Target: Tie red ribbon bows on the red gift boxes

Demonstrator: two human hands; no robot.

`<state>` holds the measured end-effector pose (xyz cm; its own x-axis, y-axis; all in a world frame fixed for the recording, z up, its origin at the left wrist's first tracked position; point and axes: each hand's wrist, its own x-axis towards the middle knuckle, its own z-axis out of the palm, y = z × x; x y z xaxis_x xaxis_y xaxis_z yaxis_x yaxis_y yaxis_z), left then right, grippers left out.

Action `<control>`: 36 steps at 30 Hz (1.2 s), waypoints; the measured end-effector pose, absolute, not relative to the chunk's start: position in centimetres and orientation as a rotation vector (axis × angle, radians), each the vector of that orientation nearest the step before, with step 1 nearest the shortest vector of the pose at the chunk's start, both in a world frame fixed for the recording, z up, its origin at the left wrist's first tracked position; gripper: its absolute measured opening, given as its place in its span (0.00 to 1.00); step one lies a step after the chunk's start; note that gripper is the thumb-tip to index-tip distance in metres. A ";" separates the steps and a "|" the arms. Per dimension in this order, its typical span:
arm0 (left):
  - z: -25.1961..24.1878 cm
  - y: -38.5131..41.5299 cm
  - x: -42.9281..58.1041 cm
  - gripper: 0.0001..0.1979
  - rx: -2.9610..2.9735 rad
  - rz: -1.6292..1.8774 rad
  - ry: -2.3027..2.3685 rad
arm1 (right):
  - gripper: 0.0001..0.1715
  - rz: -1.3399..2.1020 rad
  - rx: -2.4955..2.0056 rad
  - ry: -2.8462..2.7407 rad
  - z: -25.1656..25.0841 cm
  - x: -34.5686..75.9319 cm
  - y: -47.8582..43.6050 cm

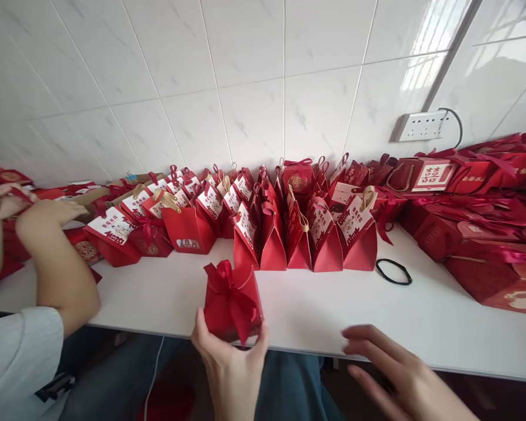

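Observation:
My left hand [232, 362] grips a small red gift box [245, 286] between thumb and fingers at the table's front edge. A dark red ribbon bow [230, 292] is tied on this box, its tails hanging down the side facing me. To the right, my right hand [386, 365] hovers over the front edge with its fingers apart, holding nothing. Just beyond the held box stand rows of red gift boxes [272, 234] with peaked tops and ribbon loops; some carry white printed tags [245, 225].
A black elastic band [393, 272] lies on the white table [315, 310]. Stacked red boxes [486, 245] fill the right side. A power strip [423, 126] hangs on the tiled wall. At left, a co-worker's arms [63, 257] reach over more boxes, one hand at a ribbon.

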<state>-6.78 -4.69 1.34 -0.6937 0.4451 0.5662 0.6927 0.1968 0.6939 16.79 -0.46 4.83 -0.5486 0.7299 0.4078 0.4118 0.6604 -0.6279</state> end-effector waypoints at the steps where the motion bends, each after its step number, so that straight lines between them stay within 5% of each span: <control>1: 1.1 -5.3 -5.4 0.56 -1.126 -1.513 -2.237 | 0.08 0.646 -0.874 -2.221 5.3 15.5 -0.1; 4: 0.4 -7.0 -1.8 0.53 -1.414 -1.620 -2.160 | 0.14 0.773 -0.906 -2.066 5.9 12.9 0.6; 9: -0.4 -8.0 -1.7 0.31 -1.931 -1.798 -1.999 | 0.21 0.807 -1.286 -1.479 4.6 14.4 0.8; 16: 0.3 -3.8 -3.5 0.51 -2.347 -1.610 -1.996 | 0.23 0.871 -1.199 -1.286 4.6 16.7 -1.8; 20: 0.5 -3.8 -1.4 0.44 -2.444 -1.633 -1.868 | 0.13 0.947 -1.104 -1.438 4.9 16.3 -2.9; 24: -0.2 -5.8 0.4 0.44 -2.308 -1.744 -1.821 | 0.19 0.885 -1.174 -1.545 4.4 16.0 -2.0; 31: 0.9 -4.5 -1.7 0.31 -1.628 -2.501 -2.311 | 0.22 0.801 -1.318 -1.394 4.7 15.7 1.2; 36: 3.4 -1.9 -4.4 0.22 -1.930 -2.607 -2.469 | 0.25 0.777 -1.379 -1.491 5.8 14.8 1.6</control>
<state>-4.45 -1.87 3.38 -0.2363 0.9717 -0.0047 -0.0577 -0.0092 0.9983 14.81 1.57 5.75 0.0629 0.9759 0.2090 0.3874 0.1691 -0.9063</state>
